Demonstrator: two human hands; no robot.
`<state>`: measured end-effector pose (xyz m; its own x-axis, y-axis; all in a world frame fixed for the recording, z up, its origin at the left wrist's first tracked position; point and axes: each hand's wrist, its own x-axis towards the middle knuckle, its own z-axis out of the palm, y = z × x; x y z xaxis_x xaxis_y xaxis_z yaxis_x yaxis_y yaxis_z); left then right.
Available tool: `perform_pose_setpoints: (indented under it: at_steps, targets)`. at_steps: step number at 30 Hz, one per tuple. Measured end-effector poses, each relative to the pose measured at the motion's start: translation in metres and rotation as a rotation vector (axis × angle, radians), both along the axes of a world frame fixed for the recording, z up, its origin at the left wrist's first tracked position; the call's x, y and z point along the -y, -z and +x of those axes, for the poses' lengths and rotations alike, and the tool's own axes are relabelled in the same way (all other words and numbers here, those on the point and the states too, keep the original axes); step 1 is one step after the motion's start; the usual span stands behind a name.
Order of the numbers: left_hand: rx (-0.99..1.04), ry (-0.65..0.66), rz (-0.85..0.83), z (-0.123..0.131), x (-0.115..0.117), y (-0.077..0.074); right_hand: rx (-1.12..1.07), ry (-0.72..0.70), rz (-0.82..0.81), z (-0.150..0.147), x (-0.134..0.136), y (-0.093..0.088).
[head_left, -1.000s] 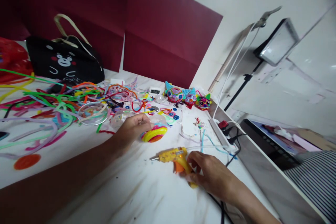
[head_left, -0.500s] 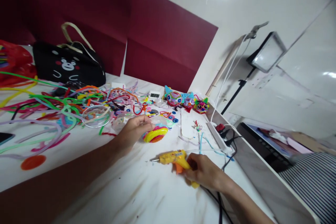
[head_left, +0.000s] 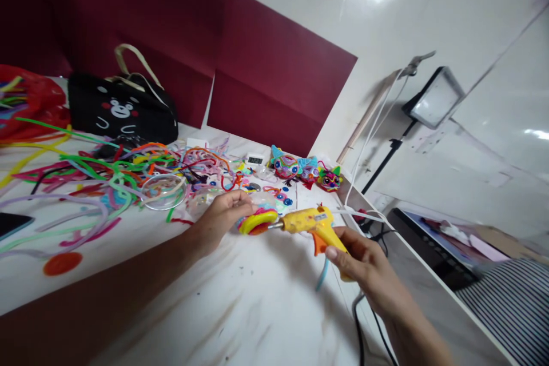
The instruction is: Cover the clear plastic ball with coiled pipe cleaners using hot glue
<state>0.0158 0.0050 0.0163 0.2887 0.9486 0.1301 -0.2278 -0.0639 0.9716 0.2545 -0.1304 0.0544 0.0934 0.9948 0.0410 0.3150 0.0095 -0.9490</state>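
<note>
My left hand (head_left: 223, 217) pinches a round craft piece (head_left: 259, 222) wound with yellow, orange, pink and blue pipe cleaner, with a clear plastic part at its top. In my right hand (head_left: 364, 260) is a yellow glue gun (head_left: 309, 221) with an orange trigger, raised off the table. Its metal nozzle reaches the right side of the craft piece; whether the two touch I cannot tell. My fingers wrap the handle, and a white glue stick (head_left: 358, 215) pokes out behind.
Left lies a tangle of pipe cleaners (head_left: 115, 174) around a clear round dish (head_left: 165, 201). A black bag (head_left: 124, 111) stands behind. Finished colourful animal heads (head_left: 286, 166) sit at the back beside a small digital clock (head_left: 254, 159). A raised table edge (head_left: 433, 280) and black cords (head_left: 359, 326) are right.
My right hand has lifted the glue gun off the tabletop area and brought its nozzle up to the craft piece. My left hand keeps its hold; the view has shifted slightly.
</note>
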Motion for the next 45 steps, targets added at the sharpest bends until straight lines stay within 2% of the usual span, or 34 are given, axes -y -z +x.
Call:
perform_pose_setpoints:
  at_steps: [5, 10, 16, 23, 29, 36, 45]
  targets:
    - [0.033, 0.035, -0.049, 0.0, 0.001, 0.001, -0.112, 0.091, 0.134, -0.005, -0.011, 0.016]
    - [0.043, 0.037, -0.049, 0.001, 0.001, 0.0, -0.085, 0.155, 0.241, -0.011, -0.021, 0.031]
    - [0.012, 0.018, -0.044, 0.001, 0.001, 0.002, -0.05, 0.132, 0.225, -0.014, -0.028, 0.04]
    - [-0.014, 0.01, -0.061, 0.002, -0.002, 0.008, -0.095, 0.198, 0.336, -0.008, -0.034, 0.052]
    - [-0.073, 0.031, -0.07, 0.001, -0.003, 0.011, -0.142, 0.218, 0.296, -0.003, -0.031, 0.066]
    - [-0.112, 0.02, -0.085, 0.005, -0.005, 0.015, -0.178, 0.276, 0.278, -0.004, -0.026, 0.068]
    - [-0.103, 0.045, -0.143, 0.004, -0.004, 0.016, -0.191, 0.238, 0.287, -0.006, -0.027, 0.069]
